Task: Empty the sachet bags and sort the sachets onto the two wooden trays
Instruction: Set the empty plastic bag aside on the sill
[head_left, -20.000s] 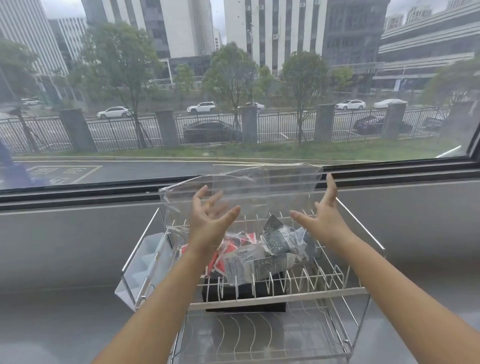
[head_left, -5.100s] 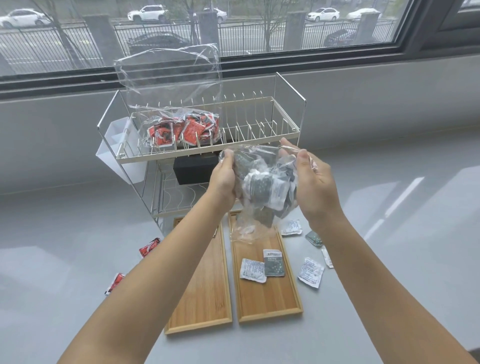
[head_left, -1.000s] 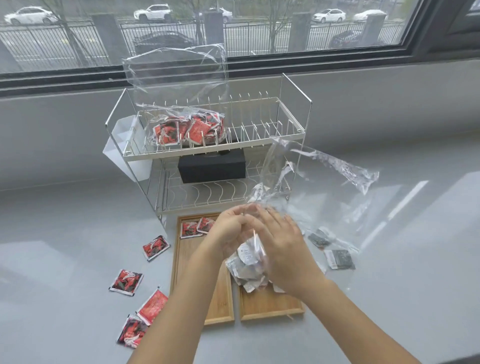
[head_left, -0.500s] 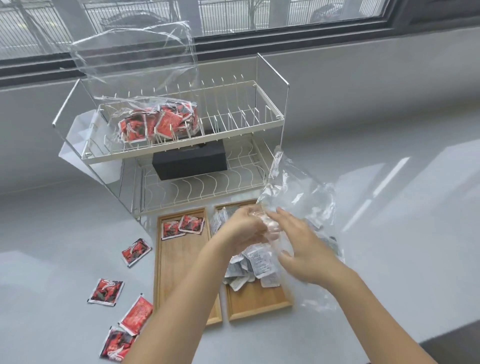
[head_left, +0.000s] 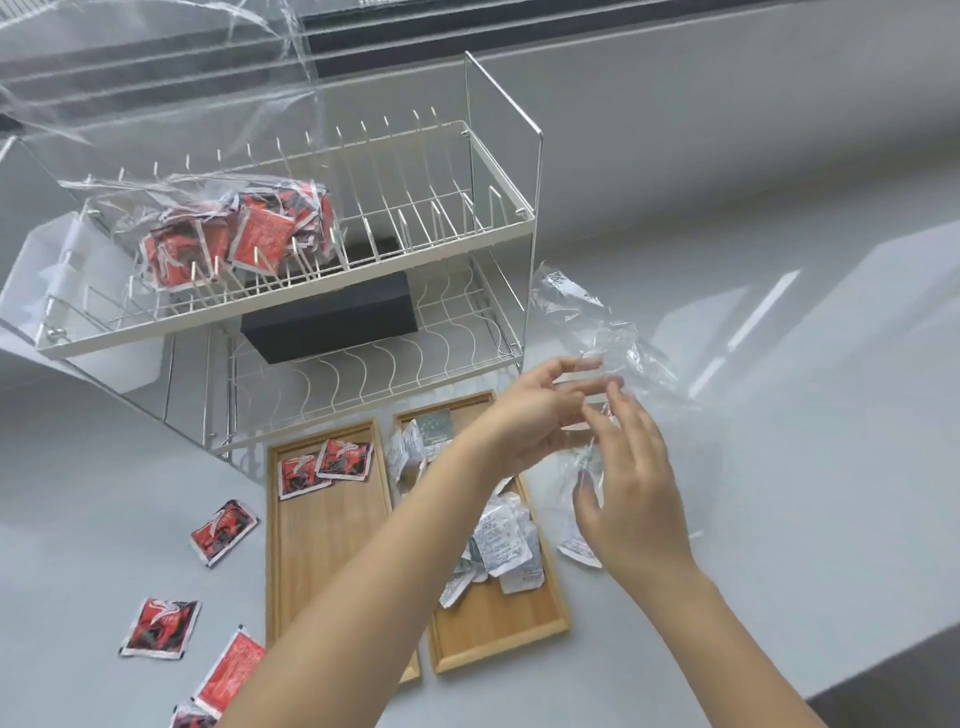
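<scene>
Near the middle right of the frame, the left hand (head_left: 535, 415) reached across with its fingers spread apart, their tips at the lower edge of a crumpled, clear, empty plastic bag (head_left: 597, 332) that rose toward the upper right; whether those fingers actually pinched the film could not be told. Just below it, the right hand (head_left: 631, 493) was likewise open, fingers splayed, with a fold of the same transparent film lying against them. Under both forearms, two flat rectangular wooden trays lay side by side on the pale grey counter (head_left: 779, 415). The left wooden tray (head_left: 322, 545) carried two red-and-black sachets (head_left: 327, 465) at its far end, while the right wooden tray (head_left: 493, 623) held a loose heap of silver-grey sachets (head_left: 506, 540), with one more silver sachet (head_left: 574, 545) lying off its right edge on the counter. Several other red sachets (head_left: 161, 629) were scattered on the counter at the lower left of the frame. Behind the trays stood a two-tier white wire dish rack (head_left: 441, 228). On its upper tier, toward the left, sat a second clear plastic bag full of red sachets (head_left: 234, 234), its open top billowing up to the frame's upper left corner. A black rectangular box (head_left: 332, 322) rested on the lower tier.
</scene>
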